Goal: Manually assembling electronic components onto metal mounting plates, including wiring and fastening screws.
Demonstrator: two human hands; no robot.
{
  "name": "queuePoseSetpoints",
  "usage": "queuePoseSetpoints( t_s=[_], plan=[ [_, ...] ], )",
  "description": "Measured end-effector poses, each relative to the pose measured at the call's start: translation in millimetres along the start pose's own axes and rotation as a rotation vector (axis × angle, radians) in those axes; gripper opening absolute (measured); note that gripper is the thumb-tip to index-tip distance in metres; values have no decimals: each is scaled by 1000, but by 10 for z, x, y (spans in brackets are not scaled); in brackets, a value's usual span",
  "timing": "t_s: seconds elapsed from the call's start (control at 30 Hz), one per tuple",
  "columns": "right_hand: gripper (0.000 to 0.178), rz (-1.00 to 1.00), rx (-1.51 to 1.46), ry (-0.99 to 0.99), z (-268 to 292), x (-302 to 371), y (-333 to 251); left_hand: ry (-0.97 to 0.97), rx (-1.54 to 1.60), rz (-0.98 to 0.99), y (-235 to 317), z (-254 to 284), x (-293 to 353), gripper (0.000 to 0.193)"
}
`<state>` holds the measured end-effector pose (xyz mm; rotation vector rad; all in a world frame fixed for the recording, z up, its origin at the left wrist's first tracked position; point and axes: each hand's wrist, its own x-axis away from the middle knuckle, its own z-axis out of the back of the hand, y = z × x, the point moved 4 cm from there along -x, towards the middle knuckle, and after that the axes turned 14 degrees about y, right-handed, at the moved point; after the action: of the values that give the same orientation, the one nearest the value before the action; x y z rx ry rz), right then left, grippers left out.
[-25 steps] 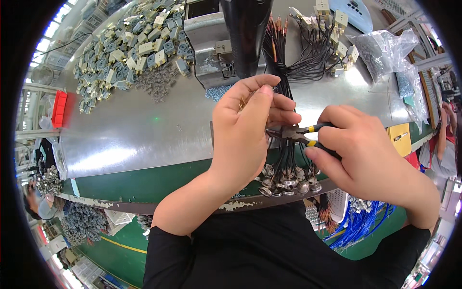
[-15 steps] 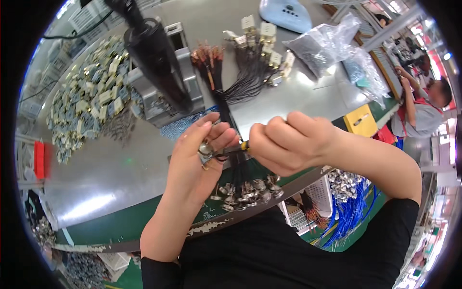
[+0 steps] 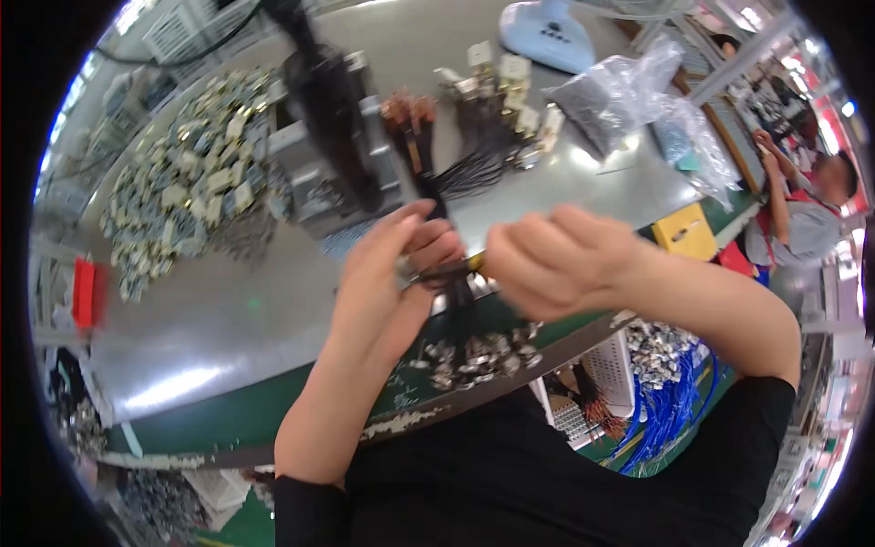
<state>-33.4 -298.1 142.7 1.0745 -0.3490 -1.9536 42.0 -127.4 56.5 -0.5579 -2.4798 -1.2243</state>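
My left hand is held palm up, fingers curled around a small round metal part with a dark wire; motion blur hides its details. In my right hand, closed as a fist, is what looks like a screwdriver with a yellow-and-black handle, its front end pointing at the part in my left hand. Beneath both hands runs a bundle of black wires. Round silvery metal ends hang from it at the table's near edge, and copper-coloured tips lie at its far end.
A black cylindrical tool stands over a grey metal fixture. Left of it spreads a heap of small cream-coloured parts. Wired connectors, plastic bags and a yellow box lie right. A co-worker sits beyond.
The table scene has shifted slightly right and down in view. Both hands stay close together with the tool at the part; the right hand is more blurred.
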Motion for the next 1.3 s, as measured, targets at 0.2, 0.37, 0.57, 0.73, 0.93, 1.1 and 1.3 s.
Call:
queuePoseSetpoints(
  t_s=[0.2,0.37,0.57,0.73,0.93,1.1,1.3],
  plan=[
    [26,-534,-528,-338,-14,-169,73,-5,19,18,-34,-60,21,24],
    [27,-970,-878,-663,-27,-145,-4,-29,-141,-169,23,-61,78,23],
    [13,64,-15,-115,17,-221,8,-43,170,250,-106,45,-48,22],
    [24,-494,-485,-353,93,-367,47,-54,12,91,-49,-24,42,21],
    [28,-660,-622,-502,108,-292,21,-125,-140,-165,50,-62,108,21],
    [26,99,30,-162,119,-234,-8,-119,96,287,-68,0,-22,22],
    [30,-730,-586,-599,130,-400,71,-116,-19,67,-44,-59,31,23]
  ],
)
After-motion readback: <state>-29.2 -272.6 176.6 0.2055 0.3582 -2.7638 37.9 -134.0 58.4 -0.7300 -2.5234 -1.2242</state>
